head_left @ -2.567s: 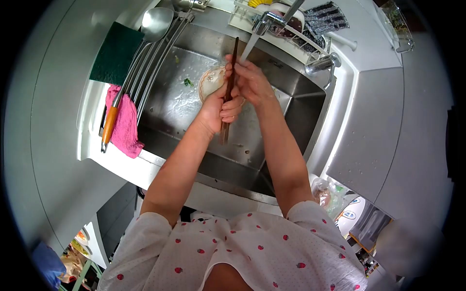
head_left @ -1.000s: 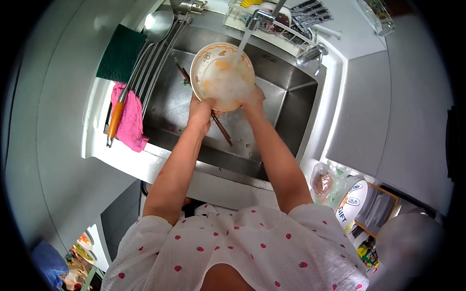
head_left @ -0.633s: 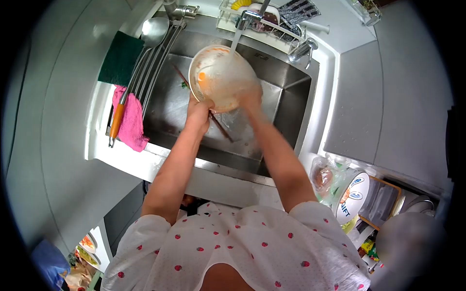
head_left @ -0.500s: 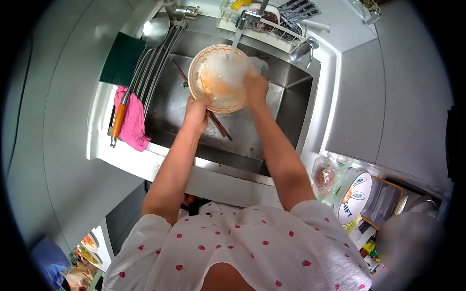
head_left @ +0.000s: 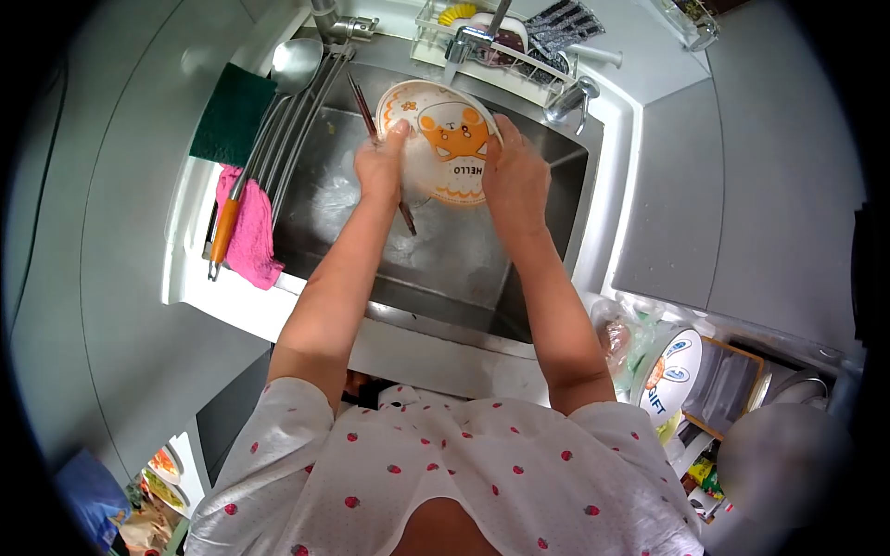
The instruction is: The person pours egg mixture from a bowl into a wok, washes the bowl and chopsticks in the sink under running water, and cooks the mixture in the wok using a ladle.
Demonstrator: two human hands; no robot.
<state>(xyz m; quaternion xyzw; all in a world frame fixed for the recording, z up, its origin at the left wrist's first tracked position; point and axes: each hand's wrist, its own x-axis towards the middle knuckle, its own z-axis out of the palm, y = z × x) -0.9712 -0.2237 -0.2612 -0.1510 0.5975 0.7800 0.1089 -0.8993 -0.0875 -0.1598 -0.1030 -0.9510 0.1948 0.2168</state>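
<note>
Bowl (head_left: 449,148), tilted over the sink (head_left: 436,292) near the tap (head_left: 471,39), with the left hand (head_left: 379,167) closed on one side, thumb over the rim, and the right hand (head_left: 519,181) closed on the opposite side. Dark chopsticks (head_left: 362,104) pass behind the left hand, their lower ends emerging beside its wrist. The bowl is presumably stiff, of modest weight, slippery when wet and liable to chip if ceramic; opposed grips at the rim, fingers supporting beneath, would suit it. The chopsticks are likely light and rigid, prone to slip, and best taken together near mid-length. Hidden: the bowl's underside, most left fingers and the chopsticks' middle; whether that hand grips them cannot be told. Blur obscures the bowl's lower left.
</note>
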